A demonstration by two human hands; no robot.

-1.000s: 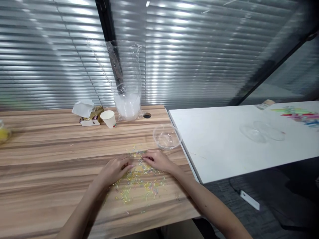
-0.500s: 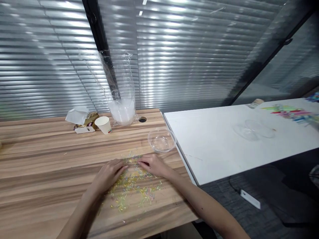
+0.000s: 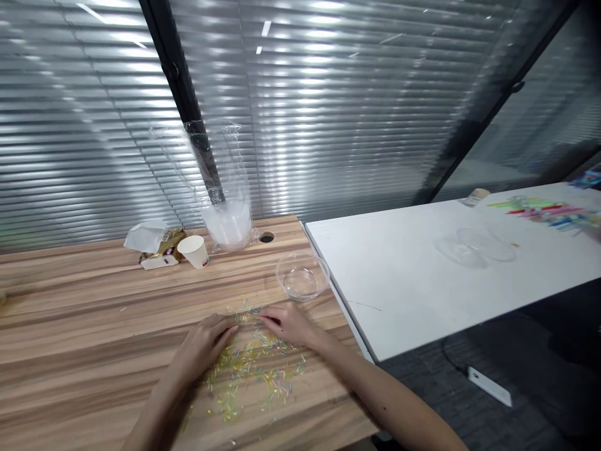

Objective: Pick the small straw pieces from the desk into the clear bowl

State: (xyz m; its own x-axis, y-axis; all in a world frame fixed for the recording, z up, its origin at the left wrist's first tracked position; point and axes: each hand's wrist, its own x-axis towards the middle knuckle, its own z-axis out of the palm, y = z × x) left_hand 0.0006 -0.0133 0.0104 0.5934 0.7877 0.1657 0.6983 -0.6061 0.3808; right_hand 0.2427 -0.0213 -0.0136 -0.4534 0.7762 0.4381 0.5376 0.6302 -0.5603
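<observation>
Between and below my two hands, lots of tiny shiny bits [image 3: 251, 356] lay spread on the wooden table [image 3: 94, 351], yellow, green, pink and blue. My left hand [image 3: 201, 344] was on their left side, its fingers bent and its thumb near the fingertips. My right hand [image 3: 291, 324] was at the top right of the bits, fingers curled in, with thumb and finger close together. I couldn't tell if either hand was all the way shut, or had a bit in it.

The bits looked very light and a little stiff, and so smooth that I guessed they might slip or roll. I thought one was best held by its middle, with a soft pinch so it wouldn't bend. Just past my right hand sat a clear bowl [image 3: 302, 285], thin and easy to squash, so its rim seemed the good part to hold. A paper cup [image 3: 194, 252] stood farther off, past my left hand.
</observation>
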